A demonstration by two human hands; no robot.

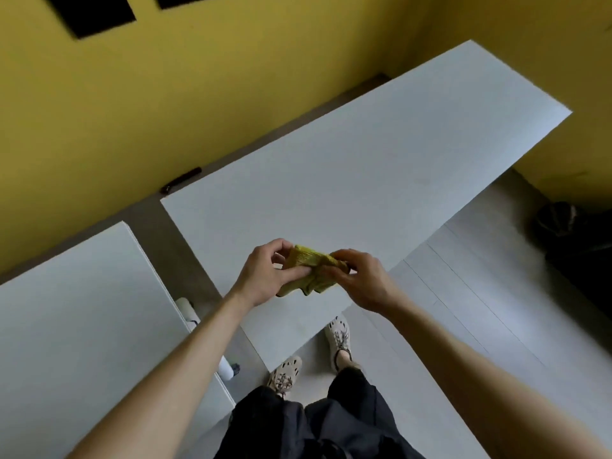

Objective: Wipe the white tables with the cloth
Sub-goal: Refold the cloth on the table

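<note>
Two white tables stand by the yellow wall (165, 94): a smaller table (82, 309) at the left and a long table (364, 160) in the middle. Over the near edge of the long table, the left hand (265, 276) pinches one side of the crumpled yellow cloth (309, 265), and the right hand (366, 281) pinches the other side. A dark bin (559, 217) stands far right.

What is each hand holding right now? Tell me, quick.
Left hand: grips the yellow cloth.
Right hand: pinches the same cloth.
</note>
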